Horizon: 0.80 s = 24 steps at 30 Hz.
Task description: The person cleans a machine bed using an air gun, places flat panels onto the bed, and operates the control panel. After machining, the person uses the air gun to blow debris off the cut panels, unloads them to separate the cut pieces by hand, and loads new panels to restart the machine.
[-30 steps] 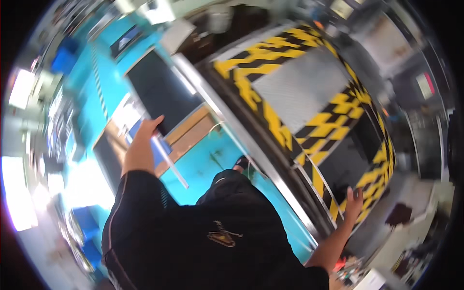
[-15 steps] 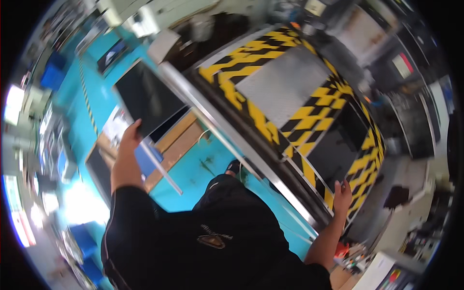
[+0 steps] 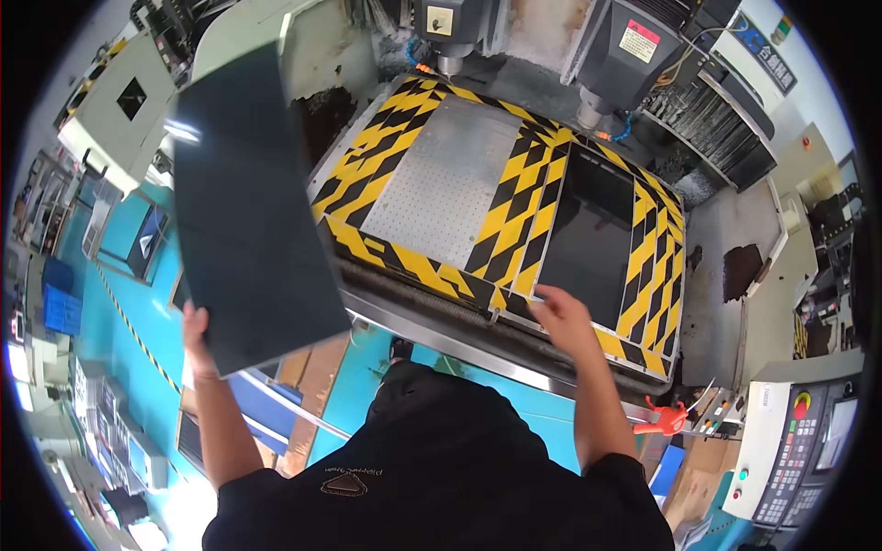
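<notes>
A large dark, glossy rectangular panel (image 3: pixel 253 211) stands raised at a tilt on the left. My left hand (image 3: pixel 196 335) grips it by its lower left edge, thumb in front, with the other fingers mostly hidden behind. Ahead is a machine bed bordered in yellow-and-black striped tape (image 3: pixel 514 211). My right hand (image 3: pixel 565 320) hovers around its front edge, fingers apart and holding nothing. Close beyond that hand, a second dark panel (image 3: pixel 593 239) lies flat in the bed's right section. The left section shows a bare perforated metal plate (image 3: pixel 441 184).
Two spindle heads (image 3: pixel 447 23) (image 3: pixel 614 60) hang over the back of the bed. A metal rail (image 3: pixel 459 342) runs along its front. At the right are an orange-red tool (image 3: pixel 663 418) and a control panel (image 3: pixel 799 450). Cardboard and blue sheets (image 3: pixel 266 409) sit low at left.
The view has swung toward the machine. The panel at my left hand now stands higher and nearer, in front of the machine's left side. My right hand has moved leftward along the bed's front.
</notes>
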Each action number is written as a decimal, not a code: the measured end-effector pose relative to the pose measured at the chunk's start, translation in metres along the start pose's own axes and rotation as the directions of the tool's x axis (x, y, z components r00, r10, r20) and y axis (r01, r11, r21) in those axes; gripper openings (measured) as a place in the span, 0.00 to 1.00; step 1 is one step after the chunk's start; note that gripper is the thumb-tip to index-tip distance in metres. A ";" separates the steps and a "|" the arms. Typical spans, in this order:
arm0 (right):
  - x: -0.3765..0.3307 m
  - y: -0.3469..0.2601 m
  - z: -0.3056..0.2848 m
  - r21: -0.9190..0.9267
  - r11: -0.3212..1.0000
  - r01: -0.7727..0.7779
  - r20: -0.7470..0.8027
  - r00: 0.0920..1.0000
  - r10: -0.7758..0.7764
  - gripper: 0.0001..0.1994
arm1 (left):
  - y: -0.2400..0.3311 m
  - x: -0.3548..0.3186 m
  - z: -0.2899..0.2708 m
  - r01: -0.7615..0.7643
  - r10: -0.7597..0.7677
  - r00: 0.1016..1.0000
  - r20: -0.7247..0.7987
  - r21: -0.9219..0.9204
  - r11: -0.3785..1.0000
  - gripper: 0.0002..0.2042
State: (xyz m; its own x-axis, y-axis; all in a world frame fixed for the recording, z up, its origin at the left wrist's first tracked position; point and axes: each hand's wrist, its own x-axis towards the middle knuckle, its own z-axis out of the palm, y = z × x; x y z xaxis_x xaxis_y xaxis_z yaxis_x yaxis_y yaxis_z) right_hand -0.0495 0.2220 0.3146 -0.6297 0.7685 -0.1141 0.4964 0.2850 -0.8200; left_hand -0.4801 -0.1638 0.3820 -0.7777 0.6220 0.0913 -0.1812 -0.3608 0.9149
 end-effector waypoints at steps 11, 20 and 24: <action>0.068 -0.103 0.084 0.639 0.694 -0.332 0.237 0.943 0.233 0.09 | -0.109 0.144 0.114 0.764 -0.785 0.475 0.398 0.255 0.592 0.21; 0.118 -0.061 0.113 0.738 0.554 -0.384 0.132 0.888 0.440 0.11 | -0.186 0.227 0.115 0.604 -0.862 0.382 0.333 0.616 0.505 0.09; 0.151 -0.041 0.112 0.775 0.545 -0.320 0.036 0.883 0.468 0.23 | -0.207 0.251 0.123 0.546 -0.848 0.437 0.301 0.660 0.516 0.08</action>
State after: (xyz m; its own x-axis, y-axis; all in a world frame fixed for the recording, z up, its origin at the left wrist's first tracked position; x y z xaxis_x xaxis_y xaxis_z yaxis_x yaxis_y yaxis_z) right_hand -0.2314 0.2623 0.2684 -0.3454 0.7914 -0.5044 0.0095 -0.5345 -0.8451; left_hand -0.5635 0.1523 0.2641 -0.0053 0.7866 -0.6174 -0.1210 0.6124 0.7813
